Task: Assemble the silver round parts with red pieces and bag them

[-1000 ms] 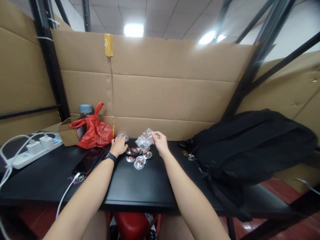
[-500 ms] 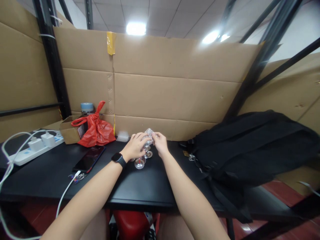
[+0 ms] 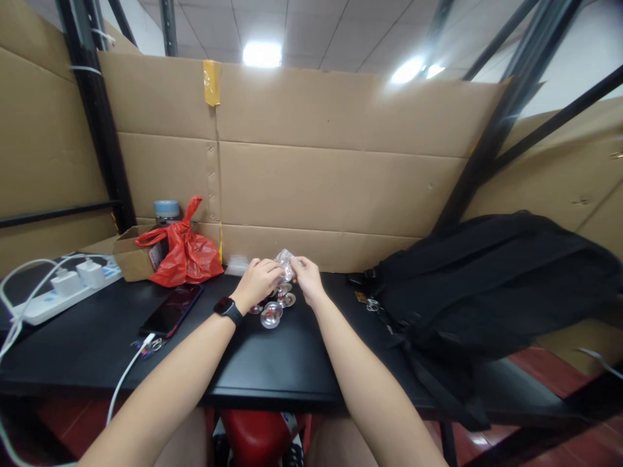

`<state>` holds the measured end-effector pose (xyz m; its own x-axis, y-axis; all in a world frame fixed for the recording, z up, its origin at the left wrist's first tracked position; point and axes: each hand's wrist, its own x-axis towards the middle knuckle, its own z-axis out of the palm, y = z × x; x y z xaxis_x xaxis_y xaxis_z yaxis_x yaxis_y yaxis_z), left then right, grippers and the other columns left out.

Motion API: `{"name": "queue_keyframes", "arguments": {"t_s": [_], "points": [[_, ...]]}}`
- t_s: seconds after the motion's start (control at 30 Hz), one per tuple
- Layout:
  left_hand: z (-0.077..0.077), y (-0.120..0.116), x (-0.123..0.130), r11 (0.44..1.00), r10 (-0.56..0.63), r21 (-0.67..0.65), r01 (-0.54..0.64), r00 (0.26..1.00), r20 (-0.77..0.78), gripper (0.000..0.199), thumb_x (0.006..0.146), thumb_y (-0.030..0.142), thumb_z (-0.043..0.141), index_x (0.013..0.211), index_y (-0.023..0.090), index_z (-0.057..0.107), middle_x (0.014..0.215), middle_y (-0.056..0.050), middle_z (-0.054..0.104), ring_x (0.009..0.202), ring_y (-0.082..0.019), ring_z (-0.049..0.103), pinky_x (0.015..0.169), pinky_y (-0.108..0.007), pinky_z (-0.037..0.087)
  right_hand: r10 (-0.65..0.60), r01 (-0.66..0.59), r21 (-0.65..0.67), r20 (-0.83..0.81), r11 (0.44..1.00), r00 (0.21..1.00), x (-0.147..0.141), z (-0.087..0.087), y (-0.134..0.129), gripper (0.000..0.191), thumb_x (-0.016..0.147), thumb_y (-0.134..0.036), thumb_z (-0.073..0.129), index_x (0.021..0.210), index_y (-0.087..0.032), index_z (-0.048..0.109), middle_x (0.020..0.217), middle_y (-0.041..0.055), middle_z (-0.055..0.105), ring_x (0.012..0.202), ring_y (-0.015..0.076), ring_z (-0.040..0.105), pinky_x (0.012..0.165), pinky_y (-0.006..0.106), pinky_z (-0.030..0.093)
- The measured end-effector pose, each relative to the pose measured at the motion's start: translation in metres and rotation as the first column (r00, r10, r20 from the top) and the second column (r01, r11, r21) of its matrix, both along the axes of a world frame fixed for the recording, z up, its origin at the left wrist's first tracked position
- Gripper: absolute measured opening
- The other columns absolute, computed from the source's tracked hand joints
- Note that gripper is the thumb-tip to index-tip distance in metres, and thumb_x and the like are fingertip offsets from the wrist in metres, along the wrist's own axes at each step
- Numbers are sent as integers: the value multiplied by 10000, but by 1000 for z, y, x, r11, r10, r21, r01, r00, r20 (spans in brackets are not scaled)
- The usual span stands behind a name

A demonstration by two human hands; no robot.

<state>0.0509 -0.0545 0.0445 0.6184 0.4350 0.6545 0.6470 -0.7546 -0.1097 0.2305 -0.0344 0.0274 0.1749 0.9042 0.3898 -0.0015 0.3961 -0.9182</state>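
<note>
A small crinkled clear plastic bag (image 3: 285, 259) is held up just above the table between my two hands. My right hand (image 3: 307, 277) pinches its right side between thumb and fingers. Curled fingers of my left hand (image 3: 260, 283) close on its left lower side; the fingertips are partly hidden. Beneath the hands lie several clear round discs with red middles, like suction cups. The nearest clear disc (image 3: 271, 315) lies flat in front, and another disc (image 3: 289, 299) is to its right. More of them are partly covered by my left hand.
On the left are a phone (image 3: 171, 311) with a white cable, keys (image 3: 154, 346), a power strip (image 3: 43, 305), a small cardboard box (image 3: 135, 256) and a red plastic bag (image 3: 187, 256). A black backpack (image 3: 491, 285) covers the right side. A cardboard wall (image 3: 331, 188) stands behind.
My left hand has shifted slightly left and its fingers have drawn back from over the bag. More of the clear discs beneath now show. The right hand stays at the bag.
</note>
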Motion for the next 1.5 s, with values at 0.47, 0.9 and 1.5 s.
{"name": "queue_keyframes", "arguments": {"t_s": [0.47, 0.9, 1.5], "points": [[3, 25, -33, 945, 249, -191, -266, 963, -106, 199, 836, 150, 590, 879, 258, 752, 941, -32, 744, 930, -198, 663, 808, -298, 444, -24, 10, 64, 224, 998, 974, 6, 2, -2, 293, 800, -462, 631, 865, -182, 685, 864, 51, 715, 780, 188, 633, 690, 279, 494], [-41, 84, -73, 820, 460, -324, -472, 880, -118, 368, 940, 410, 474, 1193, 236, 675, 1330, -120, 631, 1217, -315, 578, 996, -458, 409, -179, 195, 75, 783, 978, 595, 36, -29, 21, 235, 895, -197, 516, 1028, -225, 708, 1199, 80, 683, 1145, 222, 605, 1000, 359, 438], [-46, 78, -65, 799, 481, -342, -495, 867, -131, 477, 1003, 501, 304, 1211, 324, 695, 1573, -31, 398, 1387, -334, 360, 1071, -576, 310, -45, 205, -21, 949, 979, 311, 41, -26, 32, 453, 859, -273, 590, 1311, -307, 588, 1365, 79, 604, 1253, 317, 477, 985, 535, 351]]}}
